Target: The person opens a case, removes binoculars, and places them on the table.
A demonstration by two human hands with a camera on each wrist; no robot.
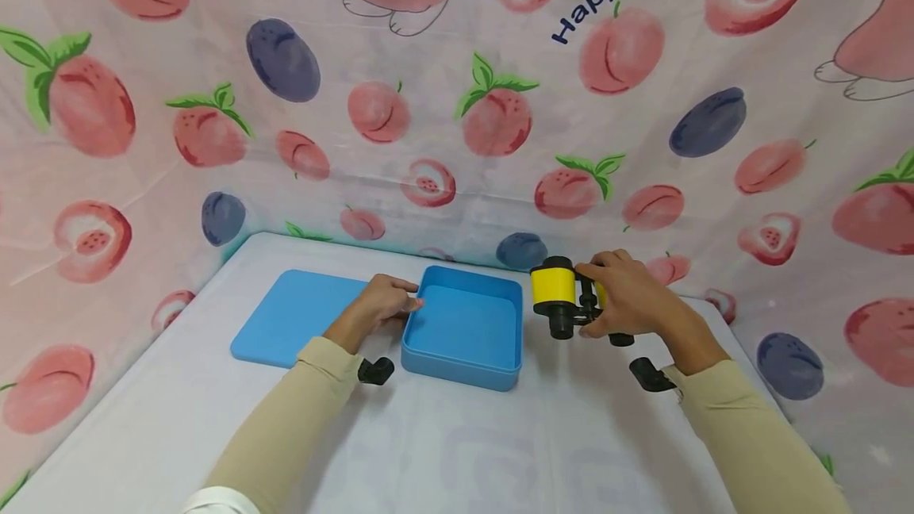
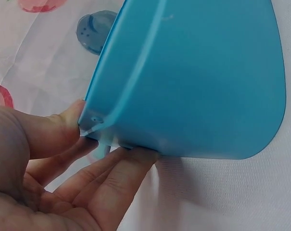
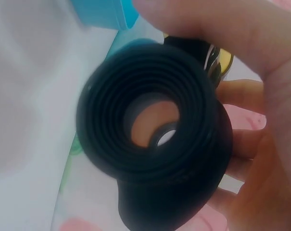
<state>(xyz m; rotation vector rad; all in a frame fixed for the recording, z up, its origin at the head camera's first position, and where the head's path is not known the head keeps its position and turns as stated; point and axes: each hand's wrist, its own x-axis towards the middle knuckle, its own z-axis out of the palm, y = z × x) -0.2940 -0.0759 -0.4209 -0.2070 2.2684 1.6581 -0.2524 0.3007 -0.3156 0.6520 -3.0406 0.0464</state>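
Note:
A blue rectangular box (image 1: 467, 327) stands open-topped on the white table, its inside bare. My left hand (image 1: 382, 300) holds its left side. In the left wrist view the thumb meets the edge of the blue box (image 2: 198, 86) while the other fingers press against its side. To the right of the box, my right hand (image 1: 628, 292) grips yellow-and-black binoculars (image 1: 553, 285) above the tabletop. In the right wrist view a black eyepiece of the binoculars (image 3: 145, 115) fills the middle, with fingers curled around the far side.
A flat blue lid (image 1: 303, 316) lies left of the box, partly behind the left hand. The white table (image 1: 457, 450) ends at the back against a fruit-printed cloth (image 1: 443, 101). Black wrist-camera mounts (image 1: 375, 371) stick out from both sleeves.

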